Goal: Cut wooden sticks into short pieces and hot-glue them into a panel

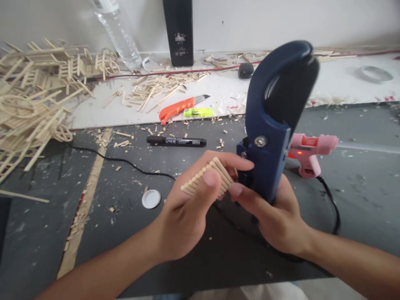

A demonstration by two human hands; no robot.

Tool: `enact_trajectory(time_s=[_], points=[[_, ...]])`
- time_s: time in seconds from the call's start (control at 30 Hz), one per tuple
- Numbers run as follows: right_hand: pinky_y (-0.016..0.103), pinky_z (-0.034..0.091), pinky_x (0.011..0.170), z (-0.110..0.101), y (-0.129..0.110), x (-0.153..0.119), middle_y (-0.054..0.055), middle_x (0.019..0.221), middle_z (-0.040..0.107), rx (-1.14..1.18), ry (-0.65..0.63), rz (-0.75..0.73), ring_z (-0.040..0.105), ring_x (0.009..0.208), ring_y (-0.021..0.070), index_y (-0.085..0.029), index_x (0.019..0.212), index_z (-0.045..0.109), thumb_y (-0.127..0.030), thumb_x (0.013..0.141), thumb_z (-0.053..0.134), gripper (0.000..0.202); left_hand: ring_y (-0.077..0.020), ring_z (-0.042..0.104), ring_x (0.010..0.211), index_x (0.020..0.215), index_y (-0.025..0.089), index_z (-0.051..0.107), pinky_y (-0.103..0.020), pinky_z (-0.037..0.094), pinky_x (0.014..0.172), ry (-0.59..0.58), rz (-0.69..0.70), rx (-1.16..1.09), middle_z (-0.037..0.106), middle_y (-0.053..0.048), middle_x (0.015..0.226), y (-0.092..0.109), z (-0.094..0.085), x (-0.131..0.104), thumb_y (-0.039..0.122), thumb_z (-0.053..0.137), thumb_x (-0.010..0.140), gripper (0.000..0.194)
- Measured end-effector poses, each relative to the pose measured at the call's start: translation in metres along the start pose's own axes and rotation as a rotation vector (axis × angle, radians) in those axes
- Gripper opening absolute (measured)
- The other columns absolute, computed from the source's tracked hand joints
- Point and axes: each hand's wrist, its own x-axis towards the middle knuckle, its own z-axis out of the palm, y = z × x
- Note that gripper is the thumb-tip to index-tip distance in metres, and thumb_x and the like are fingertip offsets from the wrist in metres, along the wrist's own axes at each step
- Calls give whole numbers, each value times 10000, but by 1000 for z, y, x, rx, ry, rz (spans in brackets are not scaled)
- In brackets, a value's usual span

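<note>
My left hand (187,221) is closed on a small row of short wooden sticks (196,180) laid side by side, its thumb pressing on top. In my right hand (278,221) is a dark blue cutter (265,137) with a curved upper jaw and a black blade, held upright. The thumb tip of the right hand reaches the right end of the stick row. Behind the cutter lies a pink glue gun (312,152) with a small red light lit. A black permanent marker (176,141) lies on the dark table beyond my left hand.
Bundled wooden stick structures (40,91) fill the left side. An orange utility knife (178,109), a yellow-green lighter-like item (198,112) and loose stick pieces (156,89) lie farther back. A white cap (151,199) and black cord (125,160) are at left. A clear bottle (118,37) stands behind.
</note>
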Motion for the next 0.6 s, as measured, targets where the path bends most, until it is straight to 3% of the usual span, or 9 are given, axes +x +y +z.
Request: enact_trajectory(time_s=[0.17, 0.27, 0.37, 0.43, 0.6], points=[[264, 392, 463, 1, 3, 1, -23, 626, 529, -4, 30, 59, 445, 535, 129, -256, 775, 628, -349, 873, 659, 138, -170, 598, 854, 1030, 234, 700, -297, 519, 809, 36, -15, -109, 614, -43, 939, 3, 1, 2, 541, 481, 994, 379], [280, 418, 496, 0, 1, 3, -13, 682, 568, 45, 47, 121, 516, 609, 161, -274, 876, 656, -377, 863, 661, 104, -161, 600, 886, 979, 240, 668, -282, 511, 849, 35, -4, -144, 608, -18, 903, 7, -2, 4, 502, 519, 993, 302], [305, 468, 585, -6, -5, 6, -1, 779, 615, 13, 63, 75, 578, 715, 188, -282, 953, 659, -449, 889, 639, 180, -131, 595, 801, 1012, 245, 657, -243, 496, 768, 74, -22, 73, 621, 2, 872, 11, -8, 8, 420, 552, 997, 204], [313, 476, 609, -11, -10, 9, 0, 814, 632, -129, 40, 6, 582, 713, 183, -282, 996, 655, -473, 908, 622, 213, -121, 574, 728, 1097, 248, 644, -237, 472, 695, 134, -30, 291, 629, 5, 870, 13, -13, 10, 366, 560, 997, 177], [325, 441, 569, -17, -15, 16, 18, 831, 664, -574, 22, -162, 601, 681, 200, -272, 979, 605, -497, 908, 617, 236, -165, 624, 835, 1135, 241, 590, -266, 453, 765, 246, 190, 618, 673, -12, 953, 18, -25, 14, 129, 651, 872, 292]])
